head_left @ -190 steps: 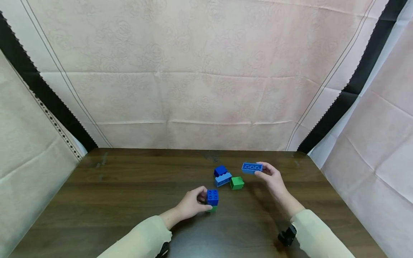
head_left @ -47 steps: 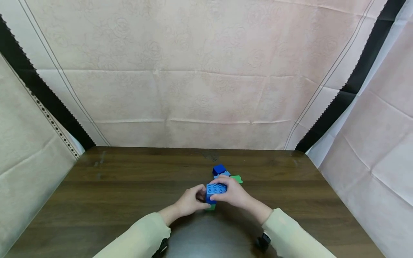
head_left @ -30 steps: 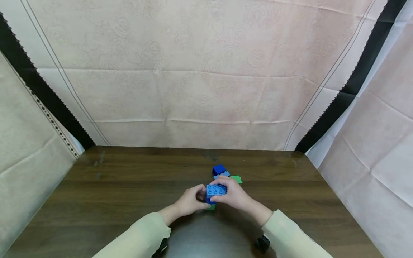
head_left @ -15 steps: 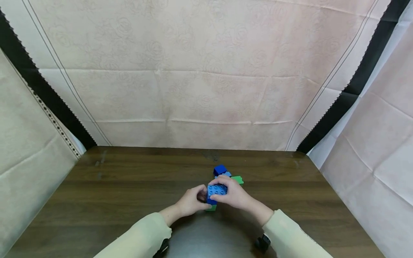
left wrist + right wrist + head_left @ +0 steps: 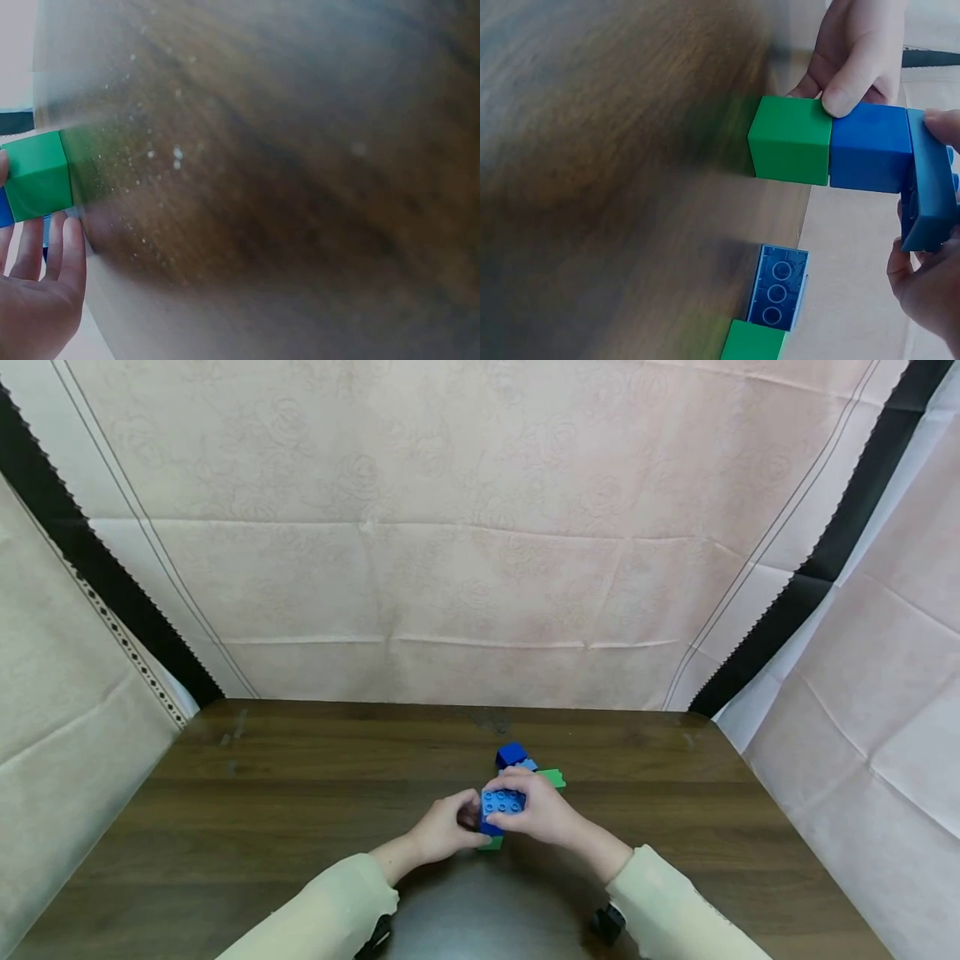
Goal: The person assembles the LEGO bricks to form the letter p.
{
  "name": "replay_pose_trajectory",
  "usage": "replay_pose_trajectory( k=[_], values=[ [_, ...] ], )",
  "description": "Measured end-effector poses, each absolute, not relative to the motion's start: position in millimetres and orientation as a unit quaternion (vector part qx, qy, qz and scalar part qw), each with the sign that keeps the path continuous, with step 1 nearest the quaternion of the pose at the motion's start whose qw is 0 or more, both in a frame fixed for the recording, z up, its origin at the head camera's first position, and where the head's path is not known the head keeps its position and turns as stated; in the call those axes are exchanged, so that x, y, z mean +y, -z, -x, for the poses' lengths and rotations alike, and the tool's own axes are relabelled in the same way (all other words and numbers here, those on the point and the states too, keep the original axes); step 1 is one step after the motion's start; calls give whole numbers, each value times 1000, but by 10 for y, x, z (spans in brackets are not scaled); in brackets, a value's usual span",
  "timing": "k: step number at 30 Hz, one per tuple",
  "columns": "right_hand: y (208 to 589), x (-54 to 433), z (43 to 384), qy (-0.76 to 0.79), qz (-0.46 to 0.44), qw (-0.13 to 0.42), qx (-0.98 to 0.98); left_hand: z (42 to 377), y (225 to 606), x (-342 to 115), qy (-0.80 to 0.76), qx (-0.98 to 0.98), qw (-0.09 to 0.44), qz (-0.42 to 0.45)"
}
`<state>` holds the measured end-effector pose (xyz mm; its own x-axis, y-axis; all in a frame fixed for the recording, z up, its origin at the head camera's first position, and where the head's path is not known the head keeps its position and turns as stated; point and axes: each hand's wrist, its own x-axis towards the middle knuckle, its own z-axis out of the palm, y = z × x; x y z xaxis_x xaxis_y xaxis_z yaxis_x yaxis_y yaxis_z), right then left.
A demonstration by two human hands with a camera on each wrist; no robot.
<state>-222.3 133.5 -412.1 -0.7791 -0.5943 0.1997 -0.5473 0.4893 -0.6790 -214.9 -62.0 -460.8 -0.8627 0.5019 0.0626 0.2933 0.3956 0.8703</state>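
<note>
My left hand (image 5: pixel 442 831) grips a short stack from the left: a green brick (image 5: pixel 791 142) at the bottom and a dark blue brick (image 5: pixel 870 146) on it. In the right wrist view its thumb lies over the seam between these two. A longer light blue brick (image 5: pixel 501 802), studs up, sits across the top of the dark blue one and overhangs it to the right. My right hand (image 5: pixel 547 814) pinches this light blue brick between thumb and fingers. In the left wrist view the left hand's fingers (image 5: pixel 71 251) stand beside the green brick.
Just behind the right hand on the brown wooden table (image 5: pixel 315 793) lie a dark blue brick (image 5: pixel 512 754), a partly hidden light blue brick (image 5: pixel 529 765) and a green brick (image 5: pixel 553 777). One blue brick (image 5: pixel 778 289) lies on its side, hollow underside showing.
Since the oldest frame my right hand has moved left with the light blue brick, from beyond the loose bricks onto the stack. Over the last second both hands have stayed almost still.
</note>
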Motion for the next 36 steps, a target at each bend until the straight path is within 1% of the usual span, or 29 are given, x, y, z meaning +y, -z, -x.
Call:
replay_pose_trajectory(
  k=[7,15,22,30,36],
  values=[
    [4138,1340,2218,377,333,26,864,2154,4615,-620,-491,832,102,-238],
    [4152,1431,2223,396,314,60,861,2138,4604,-608,-492,831,103,-237],
    [4221,1532,2245,413,296,74,858,2138,4582,-608,-485,838,106,-226],
    [4175,1545,2223,383,300,55,872,2145,4584,-602,-483,839,111,-225],
    [4151,1527,2226,362,305,51,879,2135,4579,-611,-489,836,113,-220]
  ],
)
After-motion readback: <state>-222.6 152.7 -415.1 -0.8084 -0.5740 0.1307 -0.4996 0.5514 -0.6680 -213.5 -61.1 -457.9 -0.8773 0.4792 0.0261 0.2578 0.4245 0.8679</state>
